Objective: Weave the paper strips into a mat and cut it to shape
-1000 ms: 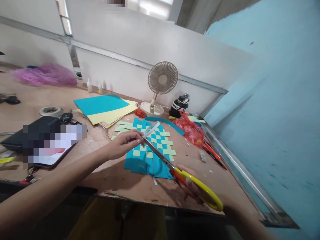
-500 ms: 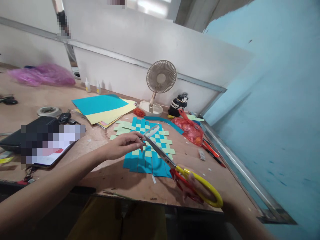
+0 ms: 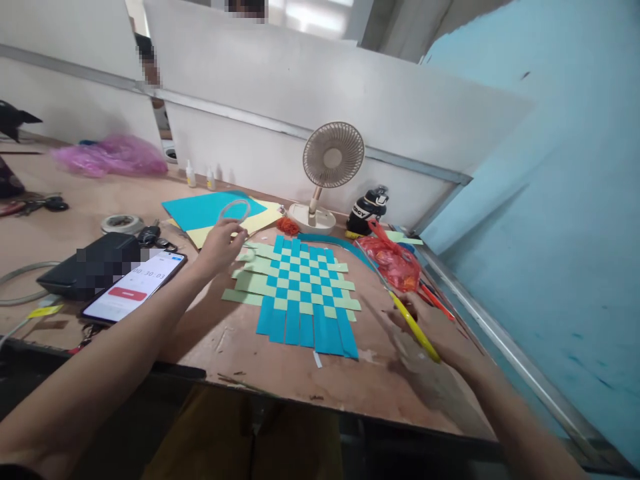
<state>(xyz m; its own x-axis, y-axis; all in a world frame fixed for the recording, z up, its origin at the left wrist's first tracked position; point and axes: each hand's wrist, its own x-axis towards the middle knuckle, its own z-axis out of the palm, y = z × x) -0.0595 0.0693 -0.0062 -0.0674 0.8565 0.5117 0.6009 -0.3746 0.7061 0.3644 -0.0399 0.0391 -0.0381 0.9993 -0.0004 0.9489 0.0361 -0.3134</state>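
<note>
My left hand (image 3: 223,245) is closed on a thin, translucent ring (image 3: 235,208) that looks like a roll of clear tape, raised in front of the paper sheets. Below and right of it, a woven mat of blue and pale green paper strips (image 3: 307,280) lies flat, with loose strip ends sticking out at its sides and bottom. Right of the mat, my right hand (image 3: 425,323) grips scissors (image 3: 413,327) by the handle; yellow plastic shows, and the blades point up and left toward a red plastic bag (image 3: 395,263). My right fingers are partly blurred.
Blue and yellow sheets (image 3: 207,210) lie behind my left hand. A phone (image 3: 135,287), black box (image 3: 95,263) and tape roll (image 3: 121,224) are at left. A fan (image 3: 313,215), black bottle (image 3: 367,210) and curved blue strip (image 3: 333,241) stand or lie behind the mat.
My left hand has moved left and up, off the mat, carrying the translucent ring. The scissors in my right hand have swung right, away from the mat, which shows fully now.
</note>
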